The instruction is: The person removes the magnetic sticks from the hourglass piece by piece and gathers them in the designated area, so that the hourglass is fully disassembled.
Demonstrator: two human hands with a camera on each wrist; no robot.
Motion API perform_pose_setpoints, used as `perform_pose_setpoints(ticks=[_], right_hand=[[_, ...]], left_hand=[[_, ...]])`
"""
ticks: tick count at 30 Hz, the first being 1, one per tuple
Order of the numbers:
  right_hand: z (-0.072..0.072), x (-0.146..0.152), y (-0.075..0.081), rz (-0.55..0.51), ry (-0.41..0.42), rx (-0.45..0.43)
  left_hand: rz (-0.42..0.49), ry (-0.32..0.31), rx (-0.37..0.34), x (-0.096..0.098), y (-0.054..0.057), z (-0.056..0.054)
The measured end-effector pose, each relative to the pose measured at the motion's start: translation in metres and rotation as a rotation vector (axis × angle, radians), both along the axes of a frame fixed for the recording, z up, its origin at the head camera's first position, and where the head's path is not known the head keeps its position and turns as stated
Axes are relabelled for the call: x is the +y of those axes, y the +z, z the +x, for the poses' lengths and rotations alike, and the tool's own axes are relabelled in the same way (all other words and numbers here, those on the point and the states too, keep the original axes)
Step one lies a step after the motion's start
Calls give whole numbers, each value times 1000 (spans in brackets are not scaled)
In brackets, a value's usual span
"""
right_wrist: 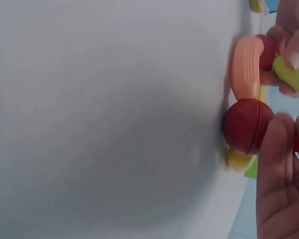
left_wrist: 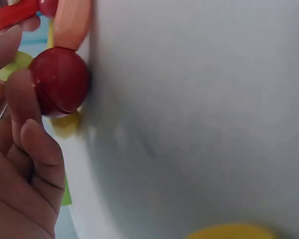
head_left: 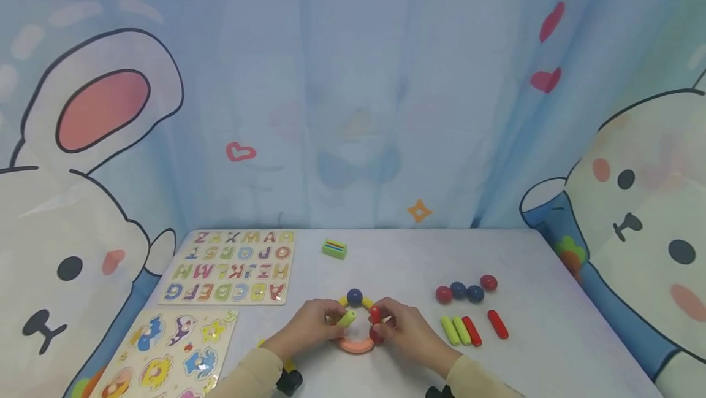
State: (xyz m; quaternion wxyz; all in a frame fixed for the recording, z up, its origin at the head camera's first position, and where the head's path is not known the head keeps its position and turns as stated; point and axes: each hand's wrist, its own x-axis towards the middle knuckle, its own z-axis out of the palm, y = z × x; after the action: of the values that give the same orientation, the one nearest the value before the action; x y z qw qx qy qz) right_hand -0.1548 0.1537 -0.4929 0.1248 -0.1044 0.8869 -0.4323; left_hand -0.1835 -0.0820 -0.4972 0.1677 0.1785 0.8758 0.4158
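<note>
My left hand (head_left: 311, 328) pinches a yellow-green rod (head_left: 347, 318), held at a slant above the table. My right hand (head_left: 409, 332) holds a red rod (head_left: 375, 314) upright between thumb and fingers. Between and under the hands lies a ring of joined pieces: a blue ball (head_left: 355, 297) at the back, yellow curved pieces (head_left: 368, 303) beside it, and a peach curved piece (head_left: 355, 346) in front. In the left wrist view a red ball (left_wrist: 62, 82) meets one end of the peach piece, close to the left fingers. Another red ball (right_wrist: 246, 127) at its other end is by the right fingers.
At left lie an alphabet board (head_left: 237, 268) and a picture puzzle board (head_left: 165, 355). A small green striped block (head_left: 334, 249) sits at the back. To the right are red and blue balls (head_left: 458, 290), yellow-green rods (head_left: 449, 330) and red rods (head_left: 497, 324).
</note>
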Motion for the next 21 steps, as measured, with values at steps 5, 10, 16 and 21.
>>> perform_pose_setpoints(ticks=[5,10,16,21], right_hand=[[-3,3,-1,-16,37,-3],[-5,6,-5,-45,28,-8],[-6,10,-7,-124,33,-9],[-5,12,-8,-129,78,34]], left_hand=[[35,13,-27,1,-2,2],[54,9,-16,2,-4,3],[28,8,5,2,-5,4],[24,6,-15,2,-3,4]])
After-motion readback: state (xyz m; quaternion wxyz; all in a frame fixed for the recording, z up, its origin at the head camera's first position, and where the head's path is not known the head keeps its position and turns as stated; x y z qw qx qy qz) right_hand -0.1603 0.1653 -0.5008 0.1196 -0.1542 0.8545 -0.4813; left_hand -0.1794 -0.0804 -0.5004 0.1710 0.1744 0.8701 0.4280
